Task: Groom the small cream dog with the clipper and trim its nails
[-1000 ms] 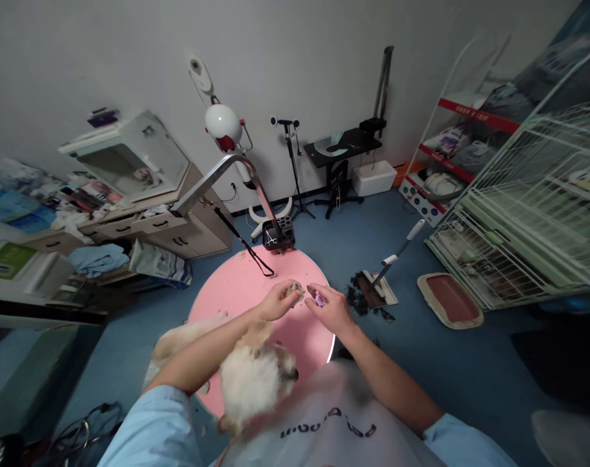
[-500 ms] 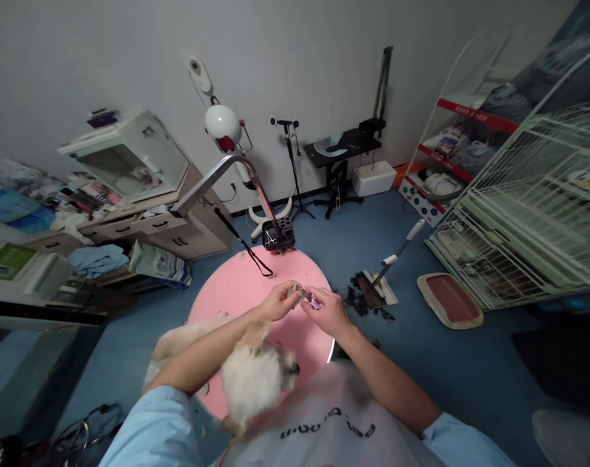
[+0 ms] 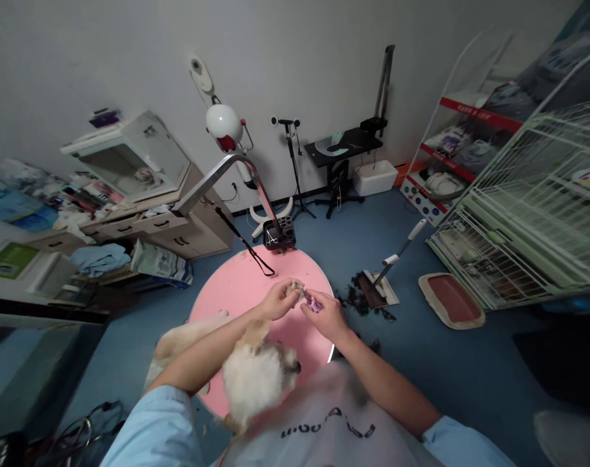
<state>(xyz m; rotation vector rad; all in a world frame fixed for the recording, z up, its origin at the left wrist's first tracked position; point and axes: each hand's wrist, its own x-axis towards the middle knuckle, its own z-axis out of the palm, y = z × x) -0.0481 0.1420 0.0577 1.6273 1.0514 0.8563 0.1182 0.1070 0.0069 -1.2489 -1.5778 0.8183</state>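
Observation:
A white and tan dog is on the round pink grooming table, its head beneath my left forearm and close to my apron. My left hand is closed around the dog's paw, held above the table; most of the foreleg is hidden. In my right hand is a nail clipper with purple handles, its metal tip pointing at the paw. Whether the tip touches a claw is too small to tell.
A metal grooming arm with a black loop hangs over the table. A black tool holder with scissors sits at its base. Dark hair and a dustpan lie on the floor at right, near a wire cage.
My right hand has drawn slightly back from the paw, and more of the clipper's purple handles shows. My left hand keeps its hold on the paw.

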